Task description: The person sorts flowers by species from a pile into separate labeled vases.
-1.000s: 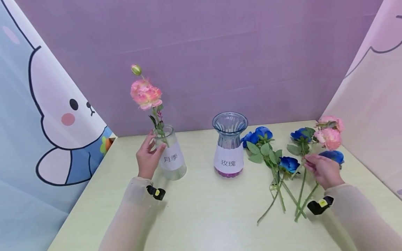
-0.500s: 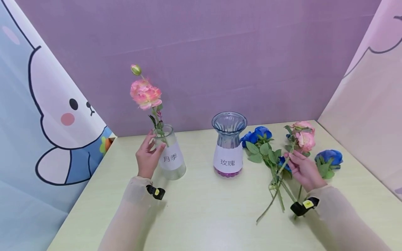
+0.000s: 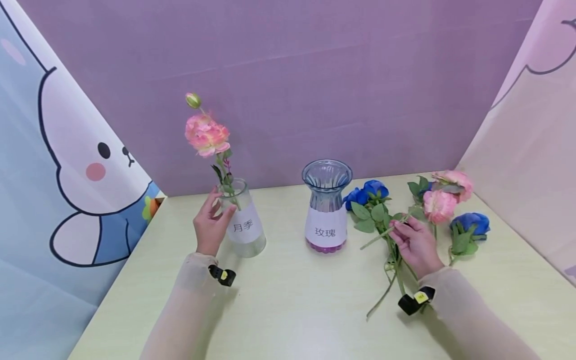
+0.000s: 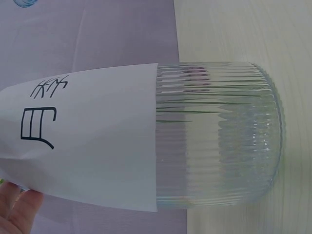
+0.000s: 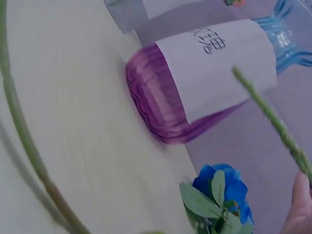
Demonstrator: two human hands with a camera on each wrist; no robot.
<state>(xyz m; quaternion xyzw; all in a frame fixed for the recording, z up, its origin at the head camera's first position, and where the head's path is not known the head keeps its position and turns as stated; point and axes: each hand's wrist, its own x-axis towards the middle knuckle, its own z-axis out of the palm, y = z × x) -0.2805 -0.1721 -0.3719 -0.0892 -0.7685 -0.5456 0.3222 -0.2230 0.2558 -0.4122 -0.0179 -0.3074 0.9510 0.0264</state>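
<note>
My left hand (image 3: 213,225) grips the upper side of a clear glass vase (image 3: 256,246), whose white paper label (image 4: 107,136) fills much of the left wrist view. One pink flower with a bud (image 3: 207,135) stands in that vase, leaning left. My right hand (image 3: 416,245) pinches the green stem (image 3: 377,239) of another pink flower (image 3: 440,206). This flower is tilted, with its blooms up to the right and its cut end pointing left. In the right wrist view the stem end (image 5: 265,109) appears in front of the blue-and-purple glass vase (image 5: 161,92).
The blue-and-purple vase also stands mid-table in the head view, with a white label (image 3: 326,228). Blue roses (image 3: 375,188) with leafy stems lie to its right, partly under my right hand. Another blue rose (image 3: 470,225) lies farther right. A purple backdrop (image 3: 288,90) rises behind the table.
My right hand has moved left, lifting the pink flower off the pile and turning its stem from upright-slanting to nearly level. My left hand stays on the clear vase.
</note>
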